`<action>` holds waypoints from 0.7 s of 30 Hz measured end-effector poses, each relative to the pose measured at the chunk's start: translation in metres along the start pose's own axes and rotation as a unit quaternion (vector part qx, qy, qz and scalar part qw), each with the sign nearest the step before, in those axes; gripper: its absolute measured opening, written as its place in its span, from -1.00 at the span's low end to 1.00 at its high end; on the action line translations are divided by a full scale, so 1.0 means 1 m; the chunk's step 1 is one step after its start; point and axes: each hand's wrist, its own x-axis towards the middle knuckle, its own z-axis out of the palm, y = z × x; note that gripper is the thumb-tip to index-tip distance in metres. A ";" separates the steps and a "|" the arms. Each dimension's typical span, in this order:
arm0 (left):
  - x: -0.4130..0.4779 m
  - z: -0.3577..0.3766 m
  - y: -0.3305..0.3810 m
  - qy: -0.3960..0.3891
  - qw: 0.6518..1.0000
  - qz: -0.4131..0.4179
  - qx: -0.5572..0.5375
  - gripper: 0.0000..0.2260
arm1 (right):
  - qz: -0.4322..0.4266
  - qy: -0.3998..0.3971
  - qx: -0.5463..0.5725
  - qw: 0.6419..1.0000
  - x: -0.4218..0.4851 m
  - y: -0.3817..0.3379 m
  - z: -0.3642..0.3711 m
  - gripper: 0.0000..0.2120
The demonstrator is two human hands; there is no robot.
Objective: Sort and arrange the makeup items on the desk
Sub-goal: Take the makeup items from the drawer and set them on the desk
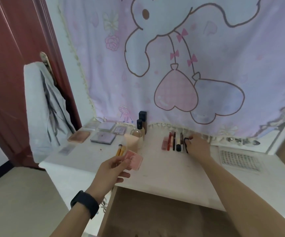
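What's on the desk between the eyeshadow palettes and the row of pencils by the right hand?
Head view: a clear bottle, a brown bottle behind it, a peach puff and yellow-handled brushes in front.

Left of the clear bottle (137,134) lie five flat palettes (102,138), plus one small pale card (67,149). There are two bottles in all: the dark bottle (142,119) stands just behind the clear bottle. In front of the clear bottle are two yellow-handled brushes (120,150), one pink puff brush (129,140) and one pink compact (133,159). Right of it runs one row of sticks and pencils (173,141), six as far as the blur allows, and beyond them lies one gridded sheet (240,159).
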 end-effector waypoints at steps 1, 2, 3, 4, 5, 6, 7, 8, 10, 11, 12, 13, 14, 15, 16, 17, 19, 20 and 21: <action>0.000 -0.003 -0.001 0.002 1.000 -0.002 0.003 -0.85 | 0.008 -0.010 -0.015 1.000 0.001 0.002 0.002 -0.77; -0.001 -0.005 -0.001 0.003 1.000 -0.003 0.006 -0.85 | 0.017 -0.021 -0.018 0.999 0.002 0.005 0.002 -0.73; -0.001 -0.008 -0.001 0.003 1.000 -0.003 0.006 -0.85 | 0.025 -0.032 -0.010 0.999 0.002 0.007 0.001 -0.71; -0.002 -0.011 -0.001 0.004 1.000 -0.001 0.004 -0.84 | 0.032 -0.043 0.004 0.999 0.001 0.008 -0.002 -0.71; -0.003 -0.015 -0.001 0.007 1.000 0.001 0.001 -0.84 | 0.039 -0.050 0.020 0.998 -0.001 0.007 -0.005 -0.73; -0.004 -0.019 -0.001 0.011 1.000 0.001 -0.003 -0.84 | 0.047 -0.049 0.039 0.997 -0.004 0.006 -0.008 -0.75; -0.005 -0.023 -0.001 0.016 1.000 0.000 -0.010 -0.84 | 0.054 -0.039 0.059 0.996 -0.008 0.005 -0.011 -0.76; -0.006 -0.027 -0.001 0.022 1.000 -0.002 -0.018 -0.84 | 0.057 -0.019 0.075 0.995 -0.013 0.004 -0.014 -0.77; -0.006 -0.039 -0.003 0.039 0.999 -0.008 -0.034 -0.83 | 0.050 0.021 0.099 0.994 -0.032 -0.003 -0.015 -0.80; -0.006 -0.047 -0.005 0.050 0.998 -0.008 -0.040 -0.82 | 0.035 0.033 0.107 0.993 -0.045 -0.008 -0.014 -0.83; -0.005 -0.057 -0.008 0.063 0.997 -0.006 -0.042 -0.81 | 0.008 0.042 0.113 0.993 -0.061 -0.014 -0.010 -0.84; -0.003 -0.067 -0.011 0.078 0.996 -0.003 -0.039 -0.80 | -0.026 0.048 0.117 0.992 -0.078 -0.021 -0.004 -0.81; 0.001 -0.078 -0.014 0.097 0.995 -0.003 -0.033 -0.79 | -0.061 0.047 0.119 0.990 -0.097 -0.028 0.003 -0.77; 0.005 -0.090 -0.019 0.121 0.992 -0.008 -0.027 -0.77 | -0.092 0.037 0.118 0.988 -0.115 -0.036 0.011 -0.72; 0.011 -0.100 -0.023 0.149 0.989 -0.017 -0.020 -0.77 | -0.115 0.018 0.113 0.987 -0.131 -0.044 0.018 -0.70; 0.017 -0.111 -0.028 0.181 0.983 -0.028 -0.008 -0.76 | -0.131 -0.005 0.102 0.986 -0.142 -0.051 0.025 -0.69; 0.030 -0.130 -0.036 0.241 0.969 -0.044 0.032 -0.76 | -0.151 -0.044 0.066 0.985 -0.156 -0.064 0.038 -0.69; 0.037 -0.138 -0.040 0.257 0.963 -0.048 0.060 -0.77 | -0.162 -0.056 0.041 0.984 -0.158 -0.069 0.042 -0.69; 0.045 -0.145 -0.043 0.265 0.958 -0.051 0.094 -0.78 | -0.176 -0.060 0.016 0.982 -0.159 -0.073 0.046 -0.69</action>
